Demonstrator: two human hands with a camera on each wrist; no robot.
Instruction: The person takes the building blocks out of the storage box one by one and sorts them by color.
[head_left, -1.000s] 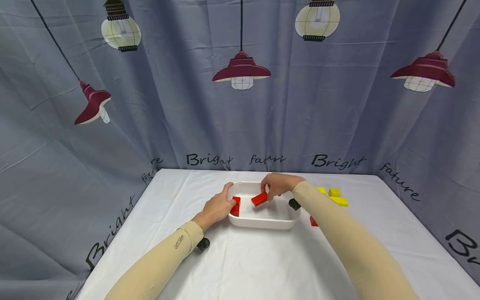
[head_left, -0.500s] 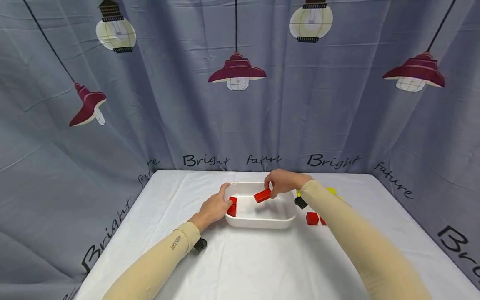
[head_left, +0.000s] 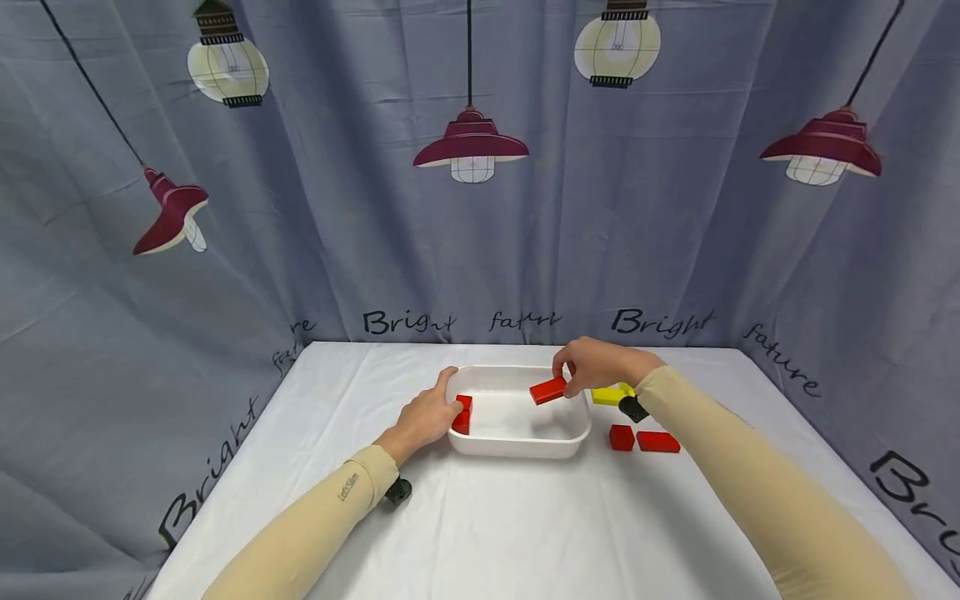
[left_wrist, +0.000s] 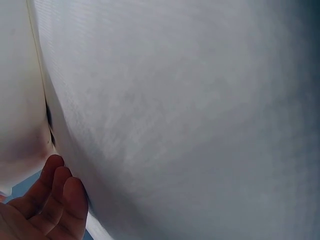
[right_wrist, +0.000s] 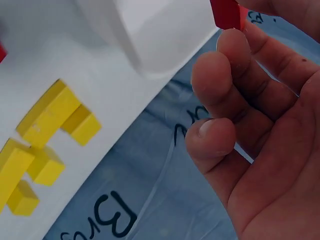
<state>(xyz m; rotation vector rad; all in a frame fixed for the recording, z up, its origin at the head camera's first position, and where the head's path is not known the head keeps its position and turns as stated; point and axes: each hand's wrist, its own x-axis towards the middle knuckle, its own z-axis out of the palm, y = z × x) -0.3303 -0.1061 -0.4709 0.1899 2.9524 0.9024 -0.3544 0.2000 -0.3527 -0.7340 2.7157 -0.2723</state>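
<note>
Pinched between my right hand's [head_left: 603,364] thumb and fingers is a red rectangular block [head_left: 547,391]. It hangs tilted over the right part of a white tray [head_left: 517,448]. In the right wrist view only one end of that block [right_wrist: 226,14] shows, at the top. My left hand [head_left: 422,419] grips the tray's left side, thumb over the rim and the other fingers outside. Curled fingers of the left hand [left_wrist: 52,200] appear low in the left wrist view, beside the pale tray wall. Red blocks [head_left: 462,414] lie inside against the tray's left wall, partly behind the thumb.
Right of the tray, a red cube [head_left: 621,437] and a longer red block [head_left: 658,442] lie on the white cloth. Several yellow blocks [right_wrist: 49,112], long and short, lie behind them, partly hidden by the right wrist in the head view. A grey curtain [head_left: 360,208] stands behind the table.
My right hand has carried the red block to the right, from mid-tray toward the tray's right wall. Red blocks on the table have come into view. The left hand stays on the tray.
</note>
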